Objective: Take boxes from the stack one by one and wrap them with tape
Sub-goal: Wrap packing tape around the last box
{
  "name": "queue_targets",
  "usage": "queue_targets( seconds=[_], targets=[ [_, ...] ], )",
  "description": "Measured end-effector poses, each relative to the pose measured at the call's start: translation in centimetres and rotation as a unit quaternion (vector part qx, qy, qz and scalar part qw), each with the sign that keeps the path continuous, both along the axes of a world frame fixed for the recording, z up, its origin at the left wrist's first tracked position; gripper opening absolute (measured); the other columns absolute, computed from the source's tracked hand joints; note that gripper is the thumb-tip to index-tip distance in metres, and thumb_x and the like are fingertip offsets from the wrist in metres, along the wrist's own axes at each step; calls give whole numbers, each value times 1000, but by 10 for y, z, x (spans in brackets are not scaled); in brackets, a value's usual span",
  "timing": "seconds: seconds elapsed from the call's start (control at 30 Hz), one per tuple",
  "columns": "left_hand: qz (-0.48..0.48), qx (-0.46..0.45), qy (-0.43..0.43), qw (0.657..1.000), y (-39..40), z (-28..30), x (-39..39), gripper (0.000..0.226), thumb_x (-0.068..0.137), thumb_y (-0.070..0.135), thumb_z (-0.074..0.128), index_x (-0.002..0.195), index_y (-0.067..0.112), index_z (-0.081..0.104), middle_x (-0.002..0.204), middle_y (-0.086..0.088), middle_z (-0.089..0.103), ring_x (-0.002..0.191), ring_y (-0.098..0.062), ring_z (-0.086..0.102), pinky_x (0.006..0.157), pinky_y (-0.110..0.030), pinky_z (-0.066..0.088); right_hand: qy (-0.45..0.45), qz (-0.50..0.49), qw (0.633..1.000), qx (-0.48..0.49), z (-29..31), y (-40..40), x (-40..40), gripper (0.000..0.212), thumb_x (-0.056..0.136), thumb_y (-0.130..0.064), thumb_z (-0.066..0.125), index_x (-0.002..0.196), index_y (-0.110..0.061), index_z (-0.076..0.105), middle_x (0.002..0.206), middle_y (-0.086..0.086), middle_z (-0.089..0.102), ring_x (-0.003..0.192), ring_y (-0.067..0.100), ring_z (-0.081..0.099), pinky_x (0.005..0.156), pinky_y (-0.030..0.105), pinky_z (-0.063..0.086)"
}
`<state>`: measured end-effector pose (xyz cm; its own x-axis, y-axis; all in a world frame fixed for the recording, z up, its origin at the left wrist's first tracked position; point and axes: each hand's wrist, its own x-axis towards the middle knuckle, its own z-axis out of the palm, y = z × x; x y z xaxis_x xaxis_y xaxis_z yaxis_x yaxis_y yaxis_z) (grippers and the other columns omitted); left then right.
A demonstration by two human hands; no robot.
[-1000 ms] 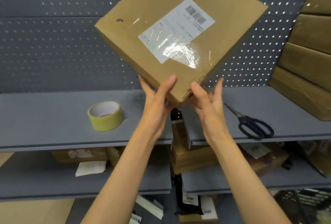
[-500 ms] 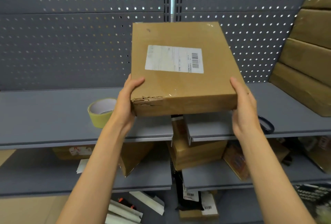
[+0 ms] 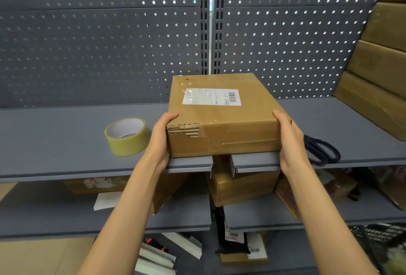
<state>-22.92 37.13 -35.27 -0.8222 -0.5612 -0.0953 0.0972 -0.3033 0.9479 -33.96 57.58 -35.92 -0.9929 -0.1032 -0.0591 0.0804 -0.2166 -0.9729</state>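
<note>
A: Hands?
B: Left hand (image 3: 161,136) gripped the left side of the brown cardboard box with the white shipping label (image 3: 222,116), thumb on the top edge. Right hand (image 3: 290,140) gripped the right side, thumb on top too. Fingers on the far sides were hidden.
A: Where was the box?
B: Centre of the frame, on the grey metal shelf (image 3: 55,140), flat, straddling the gap between two shelf boards. Couldn't tell whether it sat fully down or hung just above. Near left corner was torn, corrugation showing.
A: Tape?
B: Yellowish roll of clear packing tape (image 3: 126,136) lay on the shelf left of centre, just beside the left hand, not touching it.
A: Other stuff?
B: Dark-handled scissors (image 3: 320,150) on the shelf right of the right hand, partly hidden by it. Stack of brown cardboard boxes (image 3: 377,72) at the right edge, leaning. Grey perforated back panel (image 3: 98,43) behind. More cardboard boxes (image 3: 243,184) on the lower shelf, bottom centre.
</note>
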Motion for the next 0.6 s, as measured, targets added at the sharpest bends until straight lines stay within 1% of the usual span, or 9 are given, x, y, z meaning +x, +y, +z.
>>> queue_targets(
  seconds=[0.1, 0.17, 0.3, 0.43, 0.53, 0.6],
  targets=[
    [0, 5, -7, 1000, -2, 0, -5, 24, 93, 35, 48, 93, 21, 68, 79, 4, 74, 74, -11, 67, 68, -29, 50, -2, 3, 1000, 15, 0, -3, -3, 23, 92, -44, 56, 111, -31, 53, 106, -12, 59, 96, 4, 55, 69, 21, 41],
    [1, 3, -11, 1000, -4, 0, -8, 24, 94, 35, 48, 94, 21, 68, 79, 4, 74, 74, -11, 67, 68, -29, 50, -3, 5, 1000, 23, 0, -4, -6, 24, 92, -45, 55, 111, -31, 52, 104, -13, 58, 94, 3, 54, 69, 21, 41],
    [11, 1, -27, 1000, -8, -1, -13, 25, 94, 40, 49, 97, 22, 67, 82, 4, 74, 82, -14, 66, 72, -31, 50, -10, 7, 999, 39, 1, -5, -11, 26, 91, -48, 55, 112, -32, 49, 101, -15, 57, 92, 3, 53, 70, 24, 40],
    [17, -6, -40, 999, -10, -3, -15, 30, 93, 44, 50, 105, 22, 67, 94, 1, 74, 93, -17, 65, 80, -33, 50, -7, 11, 999, 44, 0, -6, -12, 27, 92, -48, 53, 113, -31, 47, 97, -16, 54, 87, 2, 51, 65, 21, 37],
    [14, -16, -44, 999, -10, -2, -13, 29, 93, 44, 50, 104, 23, 67, 93, 1, 73, 92, -17, 66, 78, -32, 50, -1, 18, 999, 48, 1, -4, -11, 27, 93, -48, 52, 113, -32, 47, 96, -17, 53, 86, 0, 50, 64, 20, 37],
    [20, -33, -49, 998, -14, -2, -13, 28, 93, 42, 51, 104, 22, 67, 98, 0, 73, 99, -21, 65, 85, -34, 50, -2, 30, 998, 54, 1, -2, -13, 30, 92, -48, 53, 116, -31, 48, 98, -17, 54, 88, 0, 50, 65, 20, 37]
  ],
)
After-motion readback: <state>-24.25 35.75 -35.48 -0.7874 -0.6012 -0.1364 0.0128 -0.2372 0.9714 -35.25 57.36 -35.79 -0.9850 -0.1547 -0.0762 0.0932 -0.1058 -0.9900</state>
